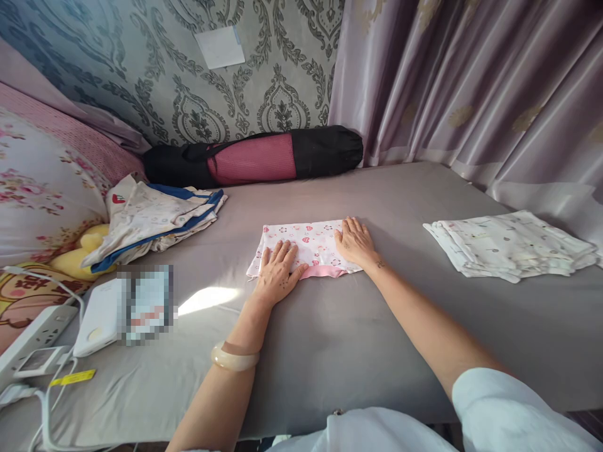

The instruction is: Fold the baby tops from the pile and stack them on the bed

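Observation:
A folded white cloth item (316, 242) with a pink and red print lies flat on the grey sheet, a strip of pink showing along its near edge. My left hand (279, 271) rests palm down on its left part, fingers spread. At the right end my right hand (355, 242) also lies flat, its fingers reaching past the cloth's far right corner. Neither hand grips anything. Whether the cloth is a garment I cannot tell, since it is folded and partly covered.
Folded white printed cloths (513, 245) lie to the right, a pile of clothes (160, 216) to the left. A black and pink roll bag (254, 157) lies along the wall. At the near left are a power strip (38, 342), a white power bank (101, 317) and cables.

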`<action>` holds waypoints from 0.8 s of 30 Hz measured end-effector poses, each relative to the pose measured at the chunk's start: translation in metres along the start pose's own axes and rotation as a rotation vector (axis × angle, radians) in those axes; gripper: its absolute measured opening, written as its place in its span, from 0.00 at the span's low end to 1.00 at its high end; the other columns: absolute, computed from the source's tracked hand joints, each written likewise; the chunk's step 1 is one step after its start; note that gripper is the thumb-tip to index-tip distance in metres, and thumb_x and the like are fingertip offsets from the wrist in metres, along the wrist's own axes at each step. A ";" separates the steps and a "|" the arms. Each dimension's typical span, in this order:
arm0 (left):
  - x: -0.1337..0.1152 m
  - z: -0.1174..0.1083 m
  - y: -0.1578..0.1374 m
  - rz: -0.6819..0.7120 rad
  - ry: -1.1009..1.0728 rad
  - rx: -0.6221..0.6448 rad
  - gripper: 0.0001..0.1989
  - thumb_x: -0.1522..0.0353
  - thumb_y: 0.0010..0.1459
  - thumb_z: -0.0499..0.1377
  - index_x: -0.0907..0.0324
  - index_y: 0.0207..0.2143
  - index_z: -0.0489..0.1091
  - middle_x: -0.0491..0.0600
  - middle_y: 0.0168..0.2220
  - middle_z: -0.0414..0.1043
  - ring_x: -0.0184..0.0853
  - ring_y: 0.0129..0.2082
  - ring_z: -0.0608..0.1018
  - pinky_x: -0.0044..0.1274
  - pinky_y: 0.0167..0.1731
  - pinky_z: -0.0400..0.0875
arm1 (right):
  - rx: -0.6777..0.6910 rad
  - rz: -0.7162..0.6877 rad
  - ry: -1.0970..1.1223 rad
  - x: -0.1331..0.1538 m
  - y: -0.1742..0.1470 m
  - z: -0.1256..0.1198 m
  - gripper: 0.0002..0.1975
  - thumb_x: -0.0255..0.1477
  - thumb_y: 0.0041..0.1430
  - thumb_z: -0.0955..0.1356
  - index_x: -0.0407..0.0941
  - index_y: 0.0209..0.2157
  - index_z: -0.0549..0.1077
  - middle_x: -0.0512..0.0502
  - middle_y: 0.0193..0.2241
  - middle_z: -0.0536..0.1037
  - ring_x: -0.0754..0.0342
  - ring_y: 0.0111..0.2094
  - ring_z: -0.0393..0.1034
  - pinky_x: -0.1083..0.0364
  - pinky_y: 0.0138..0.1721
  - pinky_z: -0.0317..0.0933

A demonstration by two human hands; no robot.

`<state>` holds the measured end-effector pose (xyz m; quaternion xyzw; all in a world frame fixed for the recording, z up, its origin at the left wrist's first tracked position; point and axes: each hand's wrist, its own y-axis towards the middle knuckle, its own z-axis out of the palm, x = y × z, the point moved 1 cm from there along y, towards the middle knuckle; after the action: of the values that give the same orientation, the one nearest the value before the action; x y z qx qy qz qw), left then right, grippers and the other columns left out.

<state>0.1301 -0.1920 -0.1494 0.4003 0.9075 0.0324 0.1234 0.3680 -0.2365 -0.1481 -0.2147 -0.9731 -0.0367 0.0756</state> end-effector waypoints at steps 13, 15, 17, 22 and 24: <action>0.001 0.003 -0.001 -0.002 0.005 -0.019 0.30 0.52 0.67 0.45 0.57 0.65 0.58 0.57 0.68 0.55 0.48 0.69 0.55 0.47 0.65 0.48 | 0.012 -0.067 -0.003 -0.001 -0.028 -0.004 0.33 0.39 0.69 0.51 0.31 0.67 0.53 0.32 0.69 0.50 0.42 0.70 0.40 0.44 0.67 0.42; -0.001 0.001 -0.001 -0.008 0.006 0.002 0.30 0.52 0.68 0.45 0.58 0.65 0.57 0.57 0.68 0.54 0.47 0.69 0.54 0.46 0.66 0.47 | -0.011 -0.075 -0.022 0.001 -0.037 -0.004 0.33 0.39 0.69 0.52 0.32 0.68 0.53 0.33 0.69 0.50 0.42 0.70 0.41 0.44 0.67 0.42; -0.002 -0.001 0.000 -0.019 0.009 0.033 0.31 0.51 0.68 0.45 0.59 0.66 0.57 0.57 0.69 0.53 0.47 0.70 0.53 0.46 0.66 0.46 | -0.018 -0.073 -0.031 0.002 -0.041 -0.005 0.33 0.38 0.70 0.52 0.32 0.67 0.53 0.34 0.69 0.51 0.43 0.70 0.42 0.44 0.67 0.42; -0.001 -0.001 0.000 -0.030 0.027 0.042 0.31 0.51 0.68 0.44 0.59 0.66 0.56 0.56 0.69 0.52 0.46 0.70 0.52 0.45 0.67 0.45 | -0.018 -0.065 -0.044 0.004 -0.042 -0.009 0.32 0.37 0.69 0.53 0.32 0.67 0.54 0.33 0.68 0.53 0.42 0.69 0.44 0.43 0.67 0.42; 0.000 0.001 -0.001 -0.019 0.035 0.024 0.31 0.51 0.68 0.44 0.59 0.66 0.57 0.56 0.69 0.53 0.46 0.70 0.53 0.45 0.67 0.46 | -0.033 -0.081 -0.046 0.008 -0.046 -0.010 0.32 0.37 0.69 0.53 0.32 0.67 0.55 0.32 0.69 0.52 0.41 0.70 0.43 0.41 0.67 0.40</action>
<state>0.1299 -0.1930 -0.1500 0.3926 0.9135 0.0274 0.1028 0.3427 -0.2758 -0.1385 -0.1771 -0.9817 -0.0511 0.0483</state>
